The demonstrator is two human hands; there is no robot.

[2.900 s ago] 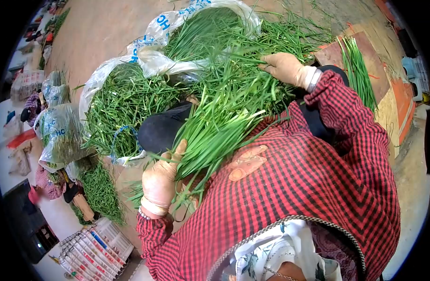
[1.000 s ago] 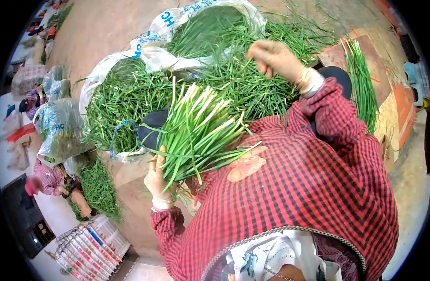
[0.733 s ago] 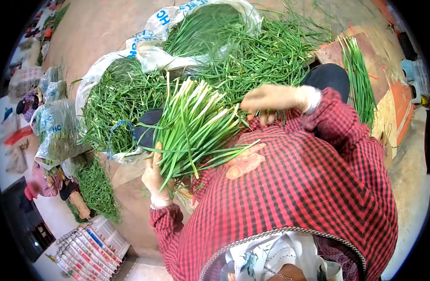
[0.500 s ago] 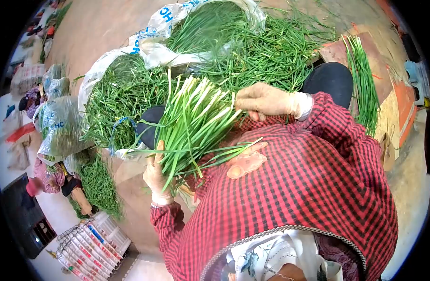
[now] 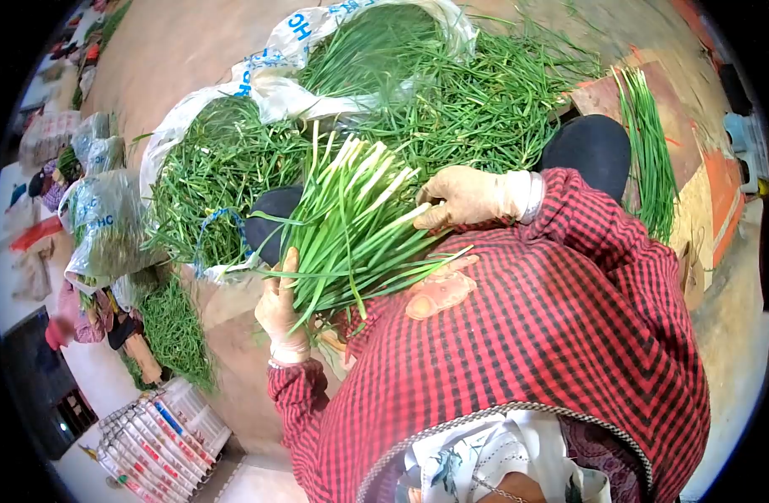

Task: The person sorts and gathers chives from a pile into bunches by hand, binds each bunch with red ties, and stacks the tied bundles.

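Note:
My left hand point(image 5: 280, 308), in a cream glove, is closed around a bunch of green chives point(image 5: 338, 239) with pale white ends. The bunch fans up and right across my lap, over the red-and-black checked clothing point(image 5: 502, 335). My gloved right hand point(image 5: 475, 196) is at the right side of the bunch, thumb and fingers pinched on the white end of a chive stalk point(image 5: 401, 216). Part of my left fingers is hidden behind the leaves.
Loose chives point(image 5: 485, 92) lie heaped ahead, beside and in white plastic bags point(image 5: 288, 101). A neat chive bundle point(image 5: 650, 155) rests on a board at right. At left are filled bags point(image 5: 108, 222), another person point(image 5: 87, 314) and stacked white crates point(image 5: 162, 440).
My right hand has shifted slightly left and down, and its fingers have closed on a stalk's white end. The pale ends have spread a little; my left hand keeps its hold.

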